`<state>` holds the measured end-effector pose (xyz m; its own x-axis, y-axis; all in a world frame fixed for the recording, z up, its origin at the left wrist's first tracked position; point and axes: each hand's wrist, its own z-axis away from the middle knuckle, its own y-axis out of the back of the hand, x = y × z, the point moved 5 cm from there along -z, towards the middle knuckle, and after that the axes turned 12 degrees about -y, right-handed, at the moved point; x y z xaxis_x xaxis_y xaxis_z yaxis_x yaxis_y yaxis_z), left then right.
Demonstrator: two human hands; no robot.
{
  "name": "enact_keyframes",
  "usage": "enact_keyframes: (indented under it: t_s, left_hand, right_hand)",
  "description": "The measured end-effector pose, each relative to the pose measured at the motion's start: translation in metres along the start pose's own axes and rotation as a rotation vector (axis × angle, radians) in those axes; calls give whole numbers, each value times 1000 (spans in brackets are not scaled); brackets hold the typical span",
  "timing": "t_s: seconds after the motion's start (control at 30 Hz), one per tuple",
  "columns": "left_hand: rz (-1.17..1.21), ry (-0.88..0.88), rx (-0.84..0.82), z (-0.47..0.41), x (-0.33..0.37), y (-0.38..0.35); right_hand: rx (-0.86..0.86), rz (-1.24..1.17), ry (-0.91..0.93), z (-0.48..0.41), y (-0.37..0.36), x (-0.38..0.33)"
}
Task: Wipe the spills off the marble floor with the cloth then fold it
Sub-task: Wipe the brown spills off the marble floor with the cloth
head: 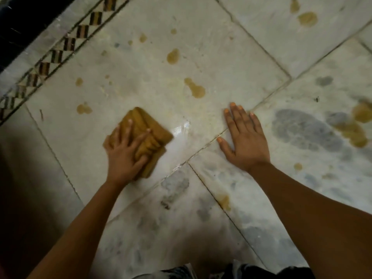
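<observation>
Down flat, left hand (122, 156) on cloth (145, 125).

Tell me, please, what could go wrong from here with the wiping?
The cloth under the left hand already looks stained brown, so it may smear the brown spills rather than lift them. The right hand braces flat beside a wet sheen and might slip. The spill at the right edge is easy to miss.
</observation>
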<state>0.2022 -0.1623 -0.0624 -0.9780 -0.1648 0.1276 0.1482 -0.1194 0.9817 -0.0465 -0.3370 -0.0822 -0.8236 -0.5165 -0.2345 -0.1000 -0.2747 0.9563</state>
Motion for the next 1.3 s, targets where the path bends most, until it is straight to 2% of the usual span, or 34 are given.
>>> enact_keyframes:
  t_s: [0.1, 0.17, 0.23, 0.3, 0.4, 0.47, 0.53, 0.67, 0.73, 0.83, 0.93, 1.0, 1.07, 1.2, 1.27, 1.3]
  left_hand:
    - [105, 348, 34, -33, -23, 10]
    - [151, 451, 75, -78, -17, 19]
    - [159, 359, 53, -126, 6, 21]
    - [123, 180, 16, -157, 45, 15]
    - [23, -111, 24, -151, 97, 4]
    - [-15, -249, 58, -123, 97, 0]
    - [-24, -235, 72, -99, 71, 0]
    - [85, 187, 49, -125, 22, 11]
    - [104, 289, 38, -157, 31, 13]
    - [68, 125, 11, -172, 71, 5]
    - [-13, -136, 7, -126, 95, -5]
    - [-40, -193, 12, -85, 77, -10]
    - [-8, -68, 12, -57, 39, -5]
    - [129, 446, 14, -70, -25, 6]
    - [162, 522, 17, -98, -22, 11]
    - [148, 481, 7, -108, -12, 12]
  right_hand:
    - [3, 1, -4, 1, 0, 0]
    - [-2, 8, -3, 1, 0, -1]
    - [-5, 32, -14, 1, -1, -1]
    - [0, 58, -48, 1, -1, 0]
    - [8, 79, -78, 0, 0, 1]
    - [9, 78, -77, 0, 0, 1]
    - [10, 69, -77, 0, -1, 2]
    - [23, 59, -72, 0, 0, 1]
    - [17, 59, -68, 0, 0, 1]
    - [16, 66, -61, 1, 0, 1]
    - [15, 62, -59, 1, 1, 1]
    - [11, 53, -59, 0, 1, 1]
    - [14, 52, -59, 0, 0, 1]
    - [21, 44, -59, 1, -2, 2]
    - [23, 36, -54, 1, -2, 2]
    - [24, 43, -52, 1, -1, 2]
